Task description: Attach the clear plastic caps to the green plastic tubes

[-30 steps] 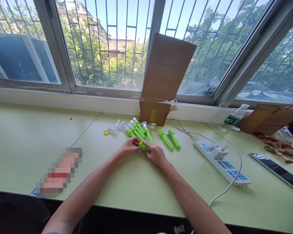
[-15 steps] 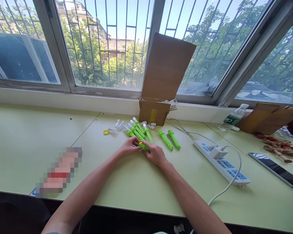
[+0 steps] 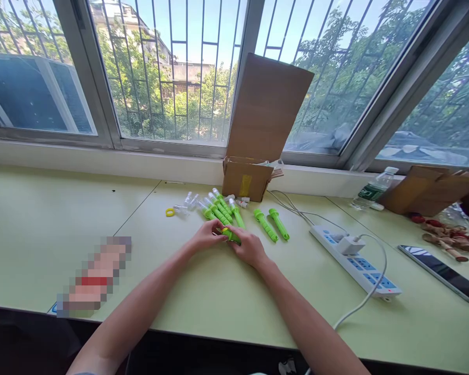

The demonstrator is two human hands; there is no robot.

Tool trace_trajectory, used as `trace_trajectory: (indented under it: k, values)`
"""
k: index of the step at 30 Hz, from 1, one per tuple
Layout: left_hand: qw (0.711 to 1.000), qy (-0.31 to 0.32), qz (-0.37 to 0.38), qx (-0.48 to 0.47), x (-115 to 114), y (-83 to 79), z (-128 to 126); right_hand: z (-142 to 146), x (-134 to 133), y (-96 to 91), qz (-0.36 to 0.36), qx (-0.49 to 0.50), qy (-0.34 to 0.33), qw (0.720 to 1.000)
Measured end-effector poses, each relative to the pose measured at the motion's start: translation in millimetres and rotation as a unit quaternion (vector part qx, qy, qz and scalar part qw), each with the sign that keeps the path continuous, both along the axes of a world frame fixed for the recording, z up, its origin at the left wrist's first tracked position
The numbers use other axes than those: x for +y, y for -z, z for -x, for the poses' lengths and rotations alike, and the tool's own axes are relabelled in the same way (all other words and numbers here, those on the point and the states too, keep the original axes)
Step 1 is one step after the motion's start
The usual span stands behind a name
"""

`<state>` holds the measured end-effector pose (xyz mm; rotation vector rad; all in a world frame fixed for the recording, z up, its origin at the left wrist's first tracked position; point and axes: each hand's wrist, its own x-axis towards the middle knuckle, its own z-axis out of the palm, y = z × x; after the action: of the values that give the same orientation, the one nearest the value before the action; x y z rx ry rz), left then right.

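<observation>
My left hand (image 3: 205, 237) and my right hand (image 3: 250, 247) meet in the middle of the pale green table (image 3: 219, 291), both with fingers closed on one green plastic stick (image 3: 230, 234) with a ribbed end. Just beyond my fingers lies a row of several green sticks with clear tips (image 3: 219, 208). Two more green sticks (image 3: 271, 224) lie apart to the right of them. A yellow ring (image 3: 170, 212) and small clear caps (image 3: 187, 200) lie to the left of the row.
An open cardboard box (image 3: 248, 177) stands at the window sill behind the sticks. A white power strip (image 3: 355, 263) with a plugged charger and cable lies to the right, then a phone (image 3: 441, 273), a water bottle (image 3: 373, 190) and another box (image 3: 430, 190). A blurred object (image 3: 96, 276) lies near the left front edge.
</observation>
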<state>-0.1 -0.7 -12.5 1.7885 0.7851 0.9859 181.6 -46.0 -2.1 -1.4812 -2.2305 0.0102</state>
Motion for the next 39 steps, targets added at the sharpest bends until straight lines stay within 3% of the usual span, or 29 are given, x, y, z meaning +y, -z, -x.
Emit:
trace_trajectory:
  k: [39]
  values:
    - [1.000, 0.000, -0.006, 0.004, -0.4, -0.3, 0.5, 0.6, 0.3, -1.2, 0.010, -0.004, 0.006, 1.000]
